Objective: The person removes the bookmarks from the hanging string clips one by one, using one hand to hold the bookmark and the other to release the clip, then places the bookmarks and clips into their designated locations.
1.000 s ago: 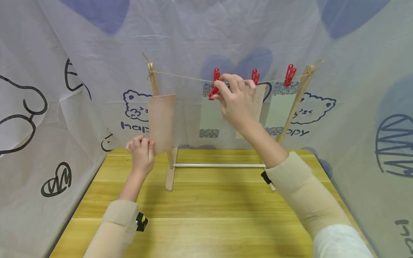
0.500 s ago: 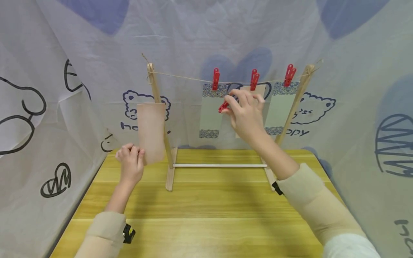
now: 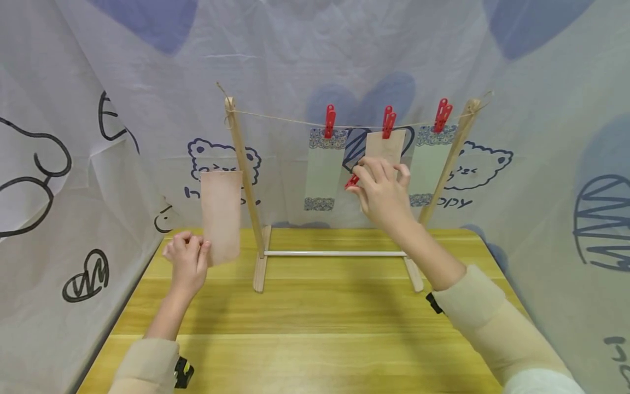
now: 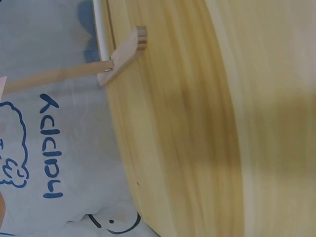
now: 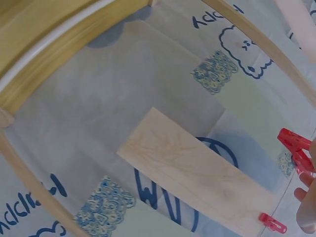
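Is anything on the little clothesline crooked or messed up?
Nothing looks broken or spilled. Three cards hang straight from red pegs on the string. The left stretch of string is bare: the left hand holds a pink card off the line, and the right hand holds a loose red peg.

Three red pegs (image 3: 388, 121) pin cards to string above yellow table (image 3: 315, 328).
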A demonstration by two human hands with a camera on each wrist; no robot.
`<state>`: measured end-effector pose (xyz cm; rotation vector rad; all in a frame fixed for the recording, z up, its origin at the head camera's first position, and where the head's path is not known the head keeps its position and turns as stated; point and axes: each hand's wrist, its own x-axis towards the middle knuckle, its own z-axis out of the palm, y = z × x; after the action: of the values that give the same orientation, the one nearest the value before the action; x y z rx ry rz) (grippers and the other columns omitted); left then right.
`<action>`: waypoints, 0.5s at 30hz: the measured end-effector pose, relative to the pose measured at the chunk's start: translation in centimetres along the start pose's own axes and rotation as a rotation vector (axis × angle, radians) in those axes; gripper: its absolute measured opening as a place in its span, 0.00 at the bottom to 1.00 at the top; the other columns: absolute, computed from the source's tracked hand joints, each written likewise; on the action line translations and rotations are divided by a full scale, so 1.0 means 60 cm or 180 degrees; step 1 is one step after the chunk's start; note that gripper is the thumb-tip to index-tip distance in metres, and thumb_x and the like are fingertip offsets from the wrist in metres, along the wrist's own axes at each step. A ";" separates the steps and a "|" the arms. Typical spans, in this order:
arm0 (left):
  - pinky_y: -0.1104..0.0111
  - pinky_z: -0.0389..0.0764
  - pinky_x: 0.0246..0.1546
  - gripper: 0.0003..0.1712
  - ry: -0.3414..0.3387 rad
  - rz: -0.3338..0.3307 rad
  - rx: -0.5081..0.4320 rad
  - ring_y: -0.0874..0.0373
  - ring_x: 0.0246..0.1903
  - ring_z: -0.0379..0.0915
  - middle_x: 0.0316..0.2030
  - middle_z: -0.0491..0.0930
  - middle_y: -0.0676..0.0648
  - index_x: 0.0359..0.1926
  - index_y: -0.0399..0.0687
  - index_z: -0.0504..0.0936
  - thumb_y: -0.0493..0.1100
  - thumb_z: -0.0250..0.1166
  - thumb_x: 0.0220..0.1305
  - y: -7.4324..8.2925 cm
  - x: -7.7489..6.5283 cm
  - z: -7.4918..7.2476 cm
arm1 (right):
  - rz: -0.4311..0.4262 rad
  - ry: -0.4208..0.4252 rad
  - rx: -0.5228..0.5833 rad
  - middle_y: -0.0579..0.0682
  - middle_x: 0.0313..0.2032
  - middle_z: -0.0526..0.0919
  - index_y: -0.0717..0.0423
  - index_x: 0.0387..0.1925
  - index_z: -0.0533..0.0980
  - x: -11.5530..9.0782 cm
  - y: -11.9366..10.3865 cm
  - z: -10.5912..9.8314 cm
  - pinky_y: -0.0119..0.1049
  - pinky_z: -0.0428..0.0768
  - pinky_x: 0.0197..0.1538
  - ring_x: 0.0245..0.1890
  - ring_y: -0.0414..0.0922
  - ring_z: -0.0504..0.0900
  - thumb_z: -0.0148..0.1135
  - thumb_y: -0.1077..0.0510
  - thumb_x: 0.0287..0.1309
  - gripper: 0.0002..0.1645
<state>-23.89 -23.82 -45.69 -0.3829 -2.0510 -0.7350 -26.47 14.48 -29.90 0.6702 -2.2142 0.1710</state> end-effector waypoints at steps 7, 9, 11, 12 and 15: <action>0.42 0.44 0.41 0.31 -0.0089 -0.0105 0.0024 0.34 0.37 0.51 0.38 0.57 0.35 0.30 0.34 0.70 0.60 0.40 0.67 -0.009 -0.020 -0.013 | -0.0011 -0.0162 -0.0058 0.52 0.52 0.68 0.56 0.43 0.72 -0.030 0.006 0.007 0.55 0.55 0.52 0.52 0.51 0.64 0.59 0.47 0.56 0.19; 0.42 0.43 0.41 0.32 -0.0104 -0.0123 0.0016 0.34 0.37 0.51 0.38 0.57 0.35 0.30 0.34 0.70 0.60 0.40 0.67 -0.012 -0.025 -0.017 | 0.0002 -0.0222 -0.0039 0.53 0.52 0.69 0.57 0.43 0.73 -0.039 0.008 0.010 0.56 0.55 0.52 0.53 0.51 0.64 0.59 0.47 0.56 0.19; 0.41 0.42 0.42 0.32 -0.0112 -0.0144 0.0019 0.33 0.37 0.51 0.38 0.57 0.34 0.30 0.34 0.71 0.60 0.40 0.66 -0.016 -0.030 -0.020 | 0.0040 -0.0309 -0.0031 0.52 0.52 0.68 0.57 0.43 0.73 -0.047 0.009 0.013 0.56 0.55 0.53 0.54 0.51 0.63 0.59 0.47 0.56 0.19; 0.41 0.42 0.43 0.32 -0.0110 -0.0156 0.0019 0.33 0.37 0.50 0.38 0.58 0.34 0.30 0.34 0.71 0.61 0.40 0.66 -0.018 -0.033 -0.022 | 0.0061 -0.0358 -0.0032 0.52 0.53 0.68 0.57 0.43 0.73 -0.051 0.010 0.015 0.56 0.55 0.53 0.54 0.51 0.63 0.59 0.47 0.56 0.20; 0.40 0.40 0.44 0.32 -0.0107 -0.0200 0.0036 0.33 0.37 0.50 0.37 0.58 0.34 0.29 0.34 0.71 0.61 0.40 0.66 -0.025 -0.043 -0.028 | 0.0112 -0.0507 -0.0032 0.52 0.53 0.68 0.57 0.44 0.73 -0.063 0.011 0.019 0.58 0.54 0.53 0.54 0.51 0.63 0.59 0.47 0.56 0.20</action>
<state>-22.15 -26.01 -47.65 -0.3279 -2.1061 -0.7591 -25.51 16.22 -33.37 0.6595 -2.3787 0.1278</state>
